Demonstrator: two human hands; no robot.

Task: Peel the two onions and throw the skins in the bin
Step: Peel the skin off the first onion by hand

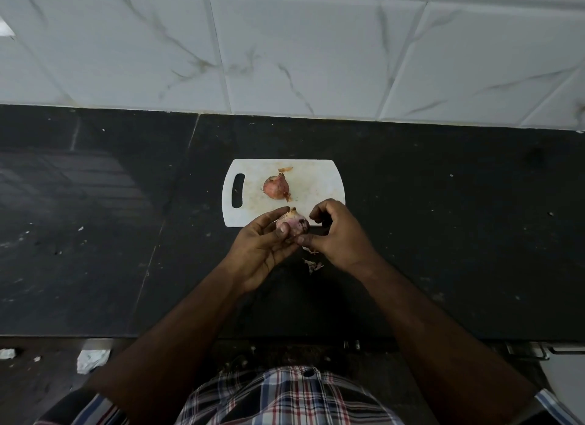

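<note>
Onions were the matter in hand, two of them, placed with respect to the white cutting board (pixel 319 184) on the dark counter (pixel 443 234); one onion (pixel 276 187) lay on the board near its middle, just beside the handle slot, its papery skin apparently whole, with a small flake of skin (pixel 286 169) on the board beyond it; the other onion (pixel 292 223) was held above the board's near edge, partly stripped, showing pale flesh with a purple patch; the left hand (pixel 262 250) cradled it, fingers curled behind and the thumb pressed on its front; the right hand (pixel 335 234) had its fingers curled in, the thumb and fingertips pinching at the onion's lower side, seemingly on a bit of skin, though what it gripped was too small to tell; loose skin scraps (pixel 311 264) lay on the counter just short of the board's near edge; no bin was in view; the bulb would likely be light and firm, a little slippery once bare, so it seemed best held round its middle; the dry skin, thin and brittle, would likely tear, and seemed best caught at a lifted edge near the root or tip.
</note>
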